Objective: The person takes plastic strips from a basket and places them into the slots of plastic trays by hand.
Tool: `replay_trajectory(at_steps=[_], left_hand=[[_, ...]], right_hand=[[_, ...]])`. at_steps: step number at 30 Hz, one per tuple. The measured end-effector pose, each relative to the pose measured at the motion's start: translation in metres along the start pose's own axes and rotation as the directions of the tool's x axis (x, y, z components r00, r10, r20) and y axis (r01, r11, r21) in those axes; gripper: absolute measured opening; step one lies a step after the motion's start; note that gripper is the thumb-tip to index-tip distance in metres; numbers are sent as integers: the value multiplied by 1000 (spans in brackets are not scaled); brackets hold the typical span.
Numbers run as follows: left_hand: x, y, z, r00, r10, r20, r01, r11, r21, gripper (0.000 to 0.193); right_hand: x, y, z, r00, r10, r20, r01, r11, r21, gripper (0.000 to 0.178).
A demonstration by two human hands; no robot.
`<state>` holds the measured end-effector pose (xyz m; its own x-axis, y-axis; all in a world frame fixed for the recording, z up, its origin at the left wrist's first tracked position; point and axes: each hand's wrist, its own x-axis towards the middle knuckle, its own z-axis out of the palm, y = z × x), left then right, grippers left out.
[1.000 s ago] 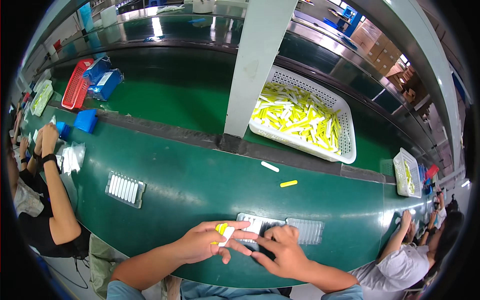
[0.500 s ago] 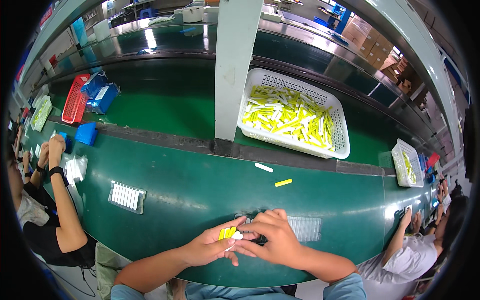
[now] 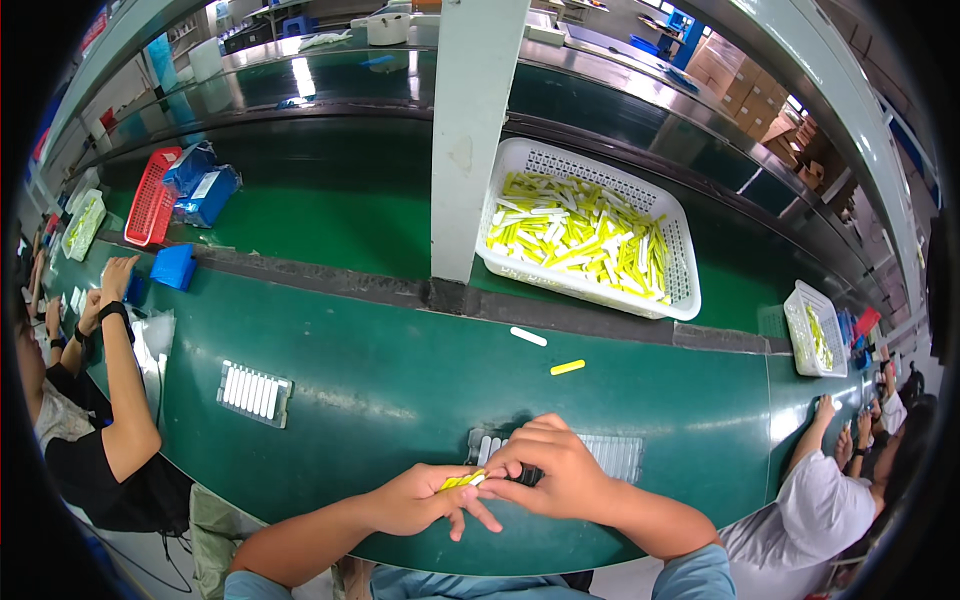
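Observation:
My left hand (image 3: 425,497) is closed around a small bunch of yellow and white flat sticks (image 3: 460,482). My right hand (image 3: 555,470) pinches at the bunch's right end with thumb and fingertips; exactly which stick it grips is hard to see. Behind the right hand lies a clear slotted plastic tray (image 3: 617,456), with a few white sticks at its left end and its middle hidden by the hand. Farther off on the table are one loose white stick (image 3: 528,336) and one loose yellow stick (image 3: 567,367).
Another clear tray (image 3: 283,410) holding several white sticks lies to the left. A white basket (image 3: 690,285) full of yellow and white sticks stands beyond the table's dark ledge, beside a grey post (image 3: 465,150). Blue packs (image 3: 208,198) and a red basket (image 3: 150,205) are far left. Co-workers sit on both sides.
My left hand has turned the bunch so its sticks show more edge-on. The right fingers have closed in on its end. More of the tray's left end shows behind my hands.

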<state>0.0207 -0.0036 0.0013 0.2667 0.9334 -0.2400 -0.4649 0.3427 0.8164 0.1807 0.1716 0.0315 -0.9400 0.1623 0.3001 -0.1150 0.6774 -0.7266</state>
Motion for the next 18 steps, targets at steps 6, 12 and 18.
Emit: replay_trajectory(at_steps=[6, 12, 18], left_hand=[[0, 0, 0, 999, -31, 17, 31, 999, -37, 48], [0, -2, -7, 995, -43, 87, 60, 979, -197, 47], [-2, -3, -11, 974, -204, 93, 212, 974, -84, 36]], right_hand=[[-7, 4, 5, 997, 76, 15, -77, 986, 148, 13], [-7, 6, -6, 970, -209, -127, 199, 976, -91, 15], [-7, 1, -17, 834, -545, 83, 490, 663, -566, 19]])
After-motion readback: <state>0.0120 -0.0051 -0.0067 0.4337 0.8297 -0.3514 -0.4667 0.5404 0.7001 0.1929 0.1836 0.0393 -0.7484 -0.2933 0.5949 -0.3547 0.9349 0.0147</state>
